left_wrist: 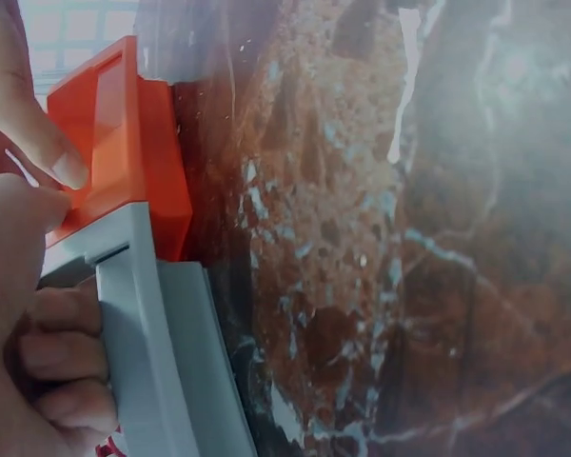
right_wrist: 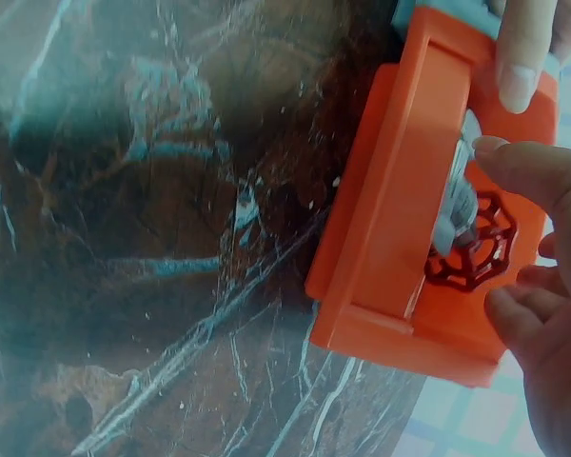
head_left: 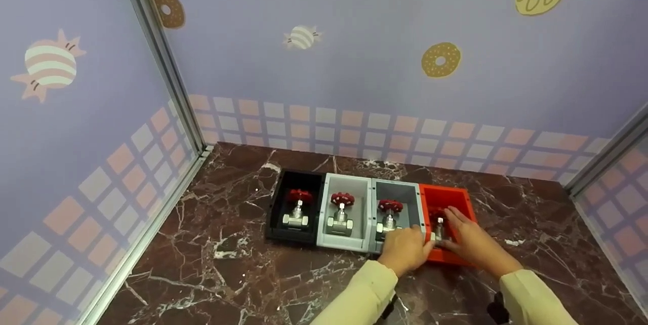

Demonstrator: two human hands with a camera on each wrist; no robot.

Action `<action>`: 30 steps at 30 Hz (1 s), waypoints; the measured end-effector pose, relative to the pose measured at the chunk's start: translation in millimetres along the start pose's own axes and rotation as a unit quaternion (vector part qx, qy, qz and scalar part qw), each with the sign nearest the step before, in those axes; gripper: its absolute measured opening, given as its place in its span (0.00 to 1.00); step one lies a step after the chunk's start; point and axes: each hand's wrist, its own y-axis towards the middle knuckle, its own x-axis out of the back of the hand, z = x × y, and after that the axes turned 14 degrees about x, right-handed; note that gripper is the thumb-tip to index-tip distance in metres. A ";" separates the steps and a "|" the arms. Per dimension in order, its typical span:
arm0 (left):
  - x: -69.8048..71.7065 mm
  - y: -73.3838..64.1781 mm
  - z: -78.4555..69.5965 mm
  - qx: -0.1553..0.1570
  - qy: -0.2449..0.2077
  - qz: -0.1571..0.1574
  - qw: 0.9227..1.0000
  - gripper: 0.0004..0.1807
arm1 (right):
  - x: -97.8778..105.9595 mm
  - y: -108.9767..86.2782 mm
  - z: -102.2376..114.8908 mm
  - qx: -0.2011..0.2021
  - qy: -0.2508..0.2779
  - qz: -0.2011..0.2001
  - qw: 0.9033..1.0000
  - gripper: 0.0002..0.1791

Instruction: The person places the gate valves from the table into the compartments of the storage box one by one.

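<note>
Four open bins joined in a row each hold a metal valve with a red handwheel. My left hand (head_left: 405, 250) straddles the wall between the grey bin (left_wrist: 138, 324) and the orange bin (head_left: 445, 191), gripping there with fingers curled inside the grey one and thumb over the orange side. Into the orange bin reaches my right hand (head_left: 471, 241), fingers spread around the valve (right_wrist: 457, 195) lying in it. The right thumb is right by the valve's metal body, and the other fingers are beside its red handwheel (right_wrist: 476, 252).
Further left are the white bin (head_left: 349, 183) with its valve (head_left: 340, 221) and the black bin (head_left: 276, 198) with another valve (head_left: 296, 218). The bins stand on a dark red marbled tabletop (head_left: 243, 264). A patterned wall (head_left: 364, 62) rises behind them, with metal posts at both corners.
</note>
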 end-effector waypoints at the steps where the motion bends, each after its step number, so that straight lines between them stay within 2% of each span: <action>1: 0.6 -0.2 1.7 -0.004 -0.009 0.003 1.000 0.23 | -0.5 -0.7 1.8 0.000 0.003 -0.005 1.000 0.42; 4: 3.2 -2.0 7.1 -0.020 -0.031 0.000 0.999 0.20 | -2.2 -2.7 7.3 -0.001 0.005 -0.018 1.000 0.43; 8: 9.0 -4.3 16.2 -0.042 -0.036 -0.025 0.998 0.18 | -2.0 -2.9 19.2 -0.018 -0.001 -0.023 1.000 0.44; 14: 27.5 -11.2 33.1 -0.068 -0.019 -0.057 0.996 0.18 | 4.4 -1.8 40.5 -0.042 0.005 -0.023 0.999 0.46; 21: 51.8 -23.6 54.7 -0.107 -0.038 -0.094 0.989 0.22 | 13.9 -3.3 68.8 -0.044 0.042 -0.056 0.997 0.44; 23: 59.2 -27.3 59.5 -0.108 -0.038 -0.092 0.989 0.24 | 16.7 -2.5 78.5 -0.035 0.053 -0.077 0.995 0.43; 26: 71.2 -33.3 67.0 -0.092 -0.034 -0.068 0.993 0.29 | 19.5 -0.4 93.1 -0.007 0.055 -0.117 0.992 0.42; 30: 87.5 -40.8 80.6 -0.069 -0.037 -0.042 0.996 0.34 | 23.3 2.4 111.7 0.025 0.024 -0.160 0.987 0.43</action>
